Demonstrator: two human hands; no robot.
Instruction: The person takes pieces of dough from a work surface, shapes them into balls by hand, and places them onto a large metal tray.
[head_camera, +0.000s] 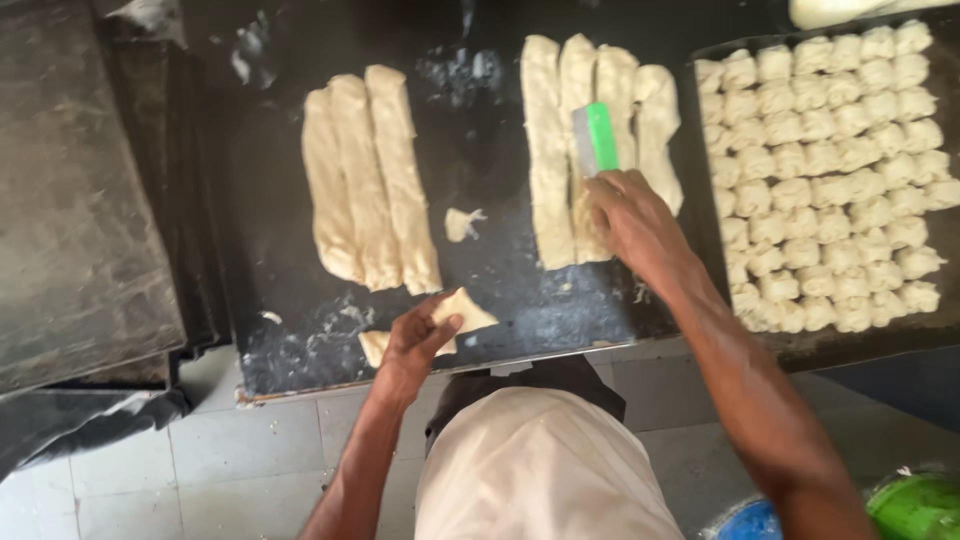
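My left hand (415, 340) pinches a small flat piece of dough (462, 312) near the front edge of the dark worktop (480, 180). My right hand (630, 220) grips a dough scraper (595, 138) with a green handle and a metal blade, set over a group of long dough strips (560, 150) at the middle right. Three more long dough strips (365, 175) lie side by side at the middle left. A small dough scrap (460, 223) sits between the two groups.
A dark tray (700, 230) on the right holds several rows of small cut dough pieces (830, 170). Stacked dark trays (80, 200) stand at the left. Below are a tiled floor (230, 460), a blue container (750, 522) and a green one (915, 505).
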